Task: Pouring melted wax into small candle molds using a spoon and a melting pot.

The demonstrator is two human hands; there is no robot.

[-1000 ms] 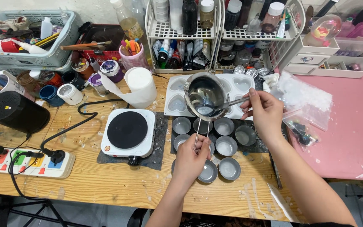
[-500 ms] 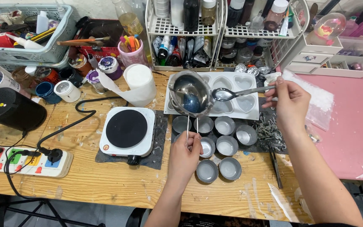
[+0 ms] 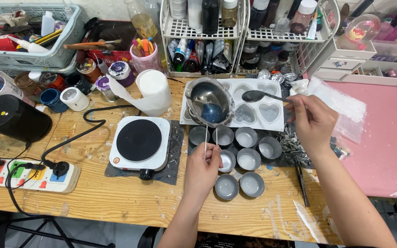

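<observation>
My left hand grips the wire handle of a small steel melting pot, tilted over the white heart-shaped mould tray. Dark blue liquid sits in the pot's lower part. My right hand holds a metal spoon level, just right of the pot and above the heart cavities. Several small round tin cups stand on a dark mat below the pot, most with pale filling.
A white hot plate sits left of the tins, its cord running to a power strip. A paper roll, wire racks of bottles, paint jars, a grey basket and a pink surface surround the wooden table.
The spoon has come out of the pot and moved right. The pot has risen and tilted over the mould tray, with my left hand holding its handle throughout.
</observation>
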